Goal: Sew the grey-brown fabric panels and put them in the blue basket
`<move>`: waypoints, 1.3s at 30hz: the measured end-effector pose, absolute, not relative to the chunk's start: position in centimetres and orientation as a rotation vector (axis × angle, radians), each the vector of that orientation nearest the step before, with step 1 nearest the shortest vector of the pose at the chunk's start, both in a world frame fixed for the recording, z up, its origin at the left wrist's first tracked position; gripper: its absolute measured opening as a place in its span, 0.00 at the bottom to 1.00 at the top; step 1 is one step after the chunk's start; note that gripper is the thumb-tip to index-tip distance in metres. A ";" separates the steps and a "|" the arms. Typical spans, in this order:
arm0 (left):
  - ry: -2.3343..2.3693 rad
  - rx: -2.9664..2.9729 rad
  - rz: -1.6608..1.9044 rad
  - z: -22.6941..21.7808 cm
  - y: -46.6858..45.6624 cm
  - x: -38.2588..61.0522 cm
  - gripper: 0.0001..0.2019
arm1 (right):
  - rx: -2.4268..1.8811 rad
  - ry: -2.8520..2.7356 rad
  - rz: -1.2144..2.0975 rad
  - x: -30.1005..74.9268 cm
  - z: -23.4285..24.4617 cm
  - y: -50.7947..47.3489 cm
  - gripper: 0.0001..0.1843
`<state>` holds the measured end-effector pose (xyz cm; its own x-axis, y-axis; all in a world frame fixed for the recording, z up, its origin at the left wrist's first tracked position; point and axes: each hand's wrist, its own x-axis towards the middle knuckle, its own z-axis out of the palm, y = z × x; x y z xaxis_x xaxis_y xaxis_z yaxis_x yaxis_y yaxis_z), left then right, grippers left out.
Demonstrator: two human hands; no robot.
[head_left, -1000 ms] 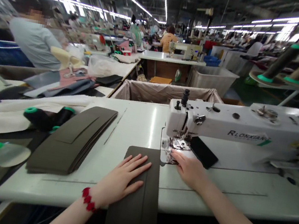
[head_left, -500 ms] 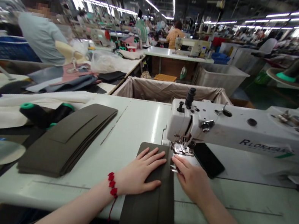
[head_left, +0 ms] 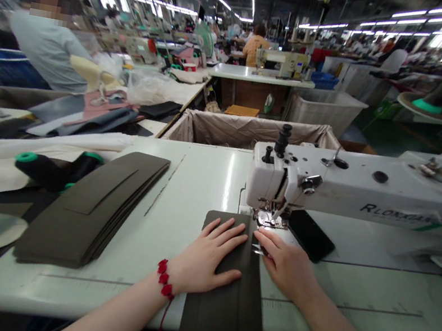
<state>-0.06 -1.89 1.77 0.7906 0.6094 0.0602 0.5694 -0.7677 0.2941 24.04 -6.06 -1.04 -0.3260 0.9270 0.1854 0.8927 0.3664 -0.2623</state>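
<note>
A long dark olive fabric piece [head_left: 214, 324] lies on the sewing table, its far end beside the needle area and its near end hanging past the front edge. My left hand [head_left: 216, 253] rests flat on it, fingers spread. Close to the presser foot [head_left: 271, 220] of the white sewing machine [head_left: 342, 181], my right hand [head_left: 286, 265] is closed, its fingertips at the fabric's right edge. Two pointed metal blades of what look like thread snips [head_left: 260, 249] stick out from under that hand; their handles are hidden. A stack of matching dark pieces [head_left: 85, 210] lies to the left.
A black phone [head_left: 311, 237] lies on the table behind my right hand. Black thread cones [head_left: 42, 171] lie beyond the stack at left. A cloth-lined bin [head_left: 219, 128] stands behind the table. A person in light blue [head_left: 46, 43] is at the far left.
The view has shifted slightly, so the stack and the left side sit further left in the picture. Both hands keep nearly the same place on the fabric and by the presser foot.
</note>
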 end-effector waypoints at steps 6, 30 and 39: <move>0.905 2.714 0.186 1.6 -1.7 0.0 0.35 | -1.607 -2.337 0.161 24.0 -1.0 -6.1 0.26; 0.694 2.712 0.326 1.9 -1.0 0.0 0.22 | -1.635 -2.341 0.205 24.1 -0.6 -6.1 0.27; 0.724 2.690 0.384 2.1 -1.0 -0.1 0.17 | -1.613 -2.356 0.171 24.2 -0.8 -6.1 0.28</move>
<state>-0.12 -0.99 2.15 0.8347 0.5236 0.1707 0.4352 -0.8171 0.3781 24.24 -6.09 -0.84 -0.3373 0.9273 0.1623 0.8941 0.3695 -0.2529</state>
